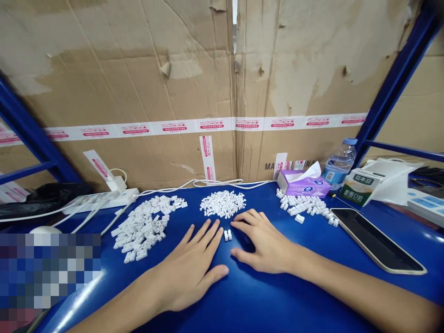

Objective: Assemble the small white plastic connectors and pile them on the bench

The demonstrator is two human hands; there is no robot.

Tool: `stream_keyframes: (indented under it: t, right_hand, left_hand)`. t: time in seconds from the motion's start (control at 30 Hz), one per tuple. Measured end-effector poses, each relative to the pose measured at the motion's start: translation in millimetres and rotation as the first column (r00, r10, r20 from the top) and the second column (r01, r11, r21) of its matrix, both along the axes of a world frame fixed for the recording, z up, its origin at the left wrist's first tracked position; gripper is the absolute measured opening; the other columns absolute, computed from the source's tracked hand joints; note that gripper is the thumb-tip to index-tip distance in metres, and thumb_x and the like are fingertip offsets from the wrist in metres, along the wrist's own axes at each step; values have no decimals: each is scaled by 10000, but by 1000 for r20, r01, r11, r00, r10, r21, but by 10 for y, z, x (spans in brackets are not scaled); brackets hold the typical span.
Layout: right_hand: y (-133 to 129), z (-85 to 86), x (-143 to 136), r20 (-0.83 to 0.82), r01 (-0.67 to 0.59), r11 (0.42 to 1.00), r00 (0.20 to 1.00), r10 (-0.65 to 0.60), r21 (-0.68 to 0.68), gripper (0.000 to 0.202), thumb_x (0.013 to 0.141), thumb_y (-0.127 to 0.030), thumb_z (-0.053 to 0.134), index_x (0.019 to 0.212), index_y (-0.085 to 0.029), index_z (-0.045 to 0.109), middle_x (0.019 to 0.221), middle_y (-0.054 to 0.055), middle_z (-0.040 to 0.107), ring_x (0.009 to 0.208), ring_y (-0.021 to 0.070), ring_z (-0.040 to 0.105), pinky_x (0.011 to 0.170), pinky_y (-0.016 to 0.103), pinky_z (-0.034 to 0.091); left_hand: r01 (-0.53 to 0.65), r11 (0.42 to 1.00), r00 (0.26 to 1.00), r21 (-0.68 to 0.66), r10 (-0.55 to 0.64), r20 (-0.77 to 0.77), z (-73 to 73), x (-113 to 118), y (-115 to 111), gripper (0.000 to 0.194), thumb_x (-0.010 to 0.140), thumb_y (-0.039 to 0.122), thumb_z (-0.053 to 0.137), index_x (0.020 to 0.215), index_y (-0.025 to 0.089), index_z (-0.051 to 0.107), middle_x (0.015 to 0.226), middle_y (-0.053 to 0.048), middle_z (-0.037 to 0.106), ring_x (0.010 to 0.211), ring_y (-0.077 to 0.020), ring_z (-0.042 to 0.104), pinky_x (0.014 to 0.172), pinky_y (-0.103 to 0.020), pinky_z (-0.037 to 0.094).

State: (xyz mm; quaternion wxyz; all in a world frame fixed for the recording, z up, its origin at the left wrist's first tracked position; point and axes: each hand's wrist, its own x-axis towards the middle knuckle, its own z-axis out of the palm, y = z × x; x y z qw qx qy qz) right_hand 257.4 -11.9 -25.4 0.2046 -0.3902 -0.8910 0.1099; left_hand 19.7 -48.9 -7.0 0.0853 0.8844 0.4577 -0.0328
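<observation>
Both hands rest on the blue table (243, 300). My left hand (194, 268) lies flat, palm down, fingers spread, holding nothing. Opposite it, my right hand (262, 243) is palm down with bent fingers apart and nothing between them. Two small white pieces (228, 235) stand side by side between the fingertips of the two hands. Beyond them is a heap of tiny white parts (223, 204). Larger white blocks (142, 231) are piled to the left of my left hand. More white connector pieces (308, 205) lie beyond my right hand, in front of the tissue box.
A purple tissue box (304, 186), a water bottle (340, 166) and a green-and-white carton (360, 186) stand at the back right. A phone (378, 240) lies at right. A power strip (100, 200) with white cables is back left, before cardboard (156, 92).
</observation>
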Motion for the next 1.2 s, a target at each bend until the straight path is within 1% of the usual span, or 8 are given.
stream_keyframes:
  t: [0.1,0.17,0.27,0.37,0.7,1.0,1.1,1.2]
  right_hand:
    - [-54,-35,-4,53,2,1000,999,-3,8,683,916,-509,608,1458,-99,529,1510,193,507,1415,370,405,1158,584,320]
    - [-66,-68,-2,97,-2,1000,995,4,-16,755,947,-520,553,1532,-61,421,1592,211,399,1508,366,290,1221,582,242]
    - [-69,-120,3,156,-10,999,988,18,-52,787,992,-529,466,1579,-29,304,1643,214,253,1551,339,187,1261,567,168]
    - [-73,-167,4,150,5,999,989,1,-39,767,1010,-532,436,1581,-37,302,1645,208,207,1551,334,166,1266,568,163]
    - [-65,-223,-1,140,12,1000,990,-8,-25,723,1026,-517,417,1583,-66,319,1638,201,236,1542,343,187,1261,582,194]
    - [-69,-176,-17,166,15,999,986,-10,-34,748,1008,-487,449,1592,-48,284,1645,209,243,1545,337,204,1264,564,185]
    - [-80,-132,-37,98,-39,999,994,38,11,705,977,-376,517,1597,-119,302,1633,169,329,1525,331,280,1231,584,257]
    - [-88,-84,-57,8,-108,991,994,107,79,570,944,-277,565,1505,-221,480,1533,110,515,1459,307,394,1172,556,339]
  left_hand:
    - [-17,1000,1000,-9,17,-9,-52,21,-5,733,1055,611,224,1623,148,231,1675,-122,117,1551,-364,103,1227,-644,174]
    - [-32,999,999,17,32,9,-101,39,5,701,1069,561,217,1626,136,207,1676,-118,109,1554,-351,89,1230,-642,168]
    - [-59,997,997,57,57,44,-183,56,24,641,1082,442,218,1628,107,183,1676,-124,118,1557,-329,105,1235,-636,168]
    - [-67,993,995,93,60,77,-255,59,39,609,1074,377,245,1617,103,241,1670,-135,157,1552,-324,151,1234,-633,178]
    - [-66,982,989,175,41,142,-336,42,67,567,1066,346,287,1587,131,345,1657,-141,253,1534,-333,228,1248,-594,183]
    - [-67,982,993,176,48,110,-324,62,72,570,1068,350,287,1590,128,337,1656,-144,240,1540,-317,209,1249,-588,188]
    - [-61,980,991,187,37,132,-331,63,75,570,1067,347,293,1589,124,340,1649,-149,253,1537,-323,218,1245,-596,190]
    - [-62,978,989,200,33,146,-343,57,74,569,1064,337,306,1595,137,327,1649,-142,258,1539,-319,214,1245,-594,182]
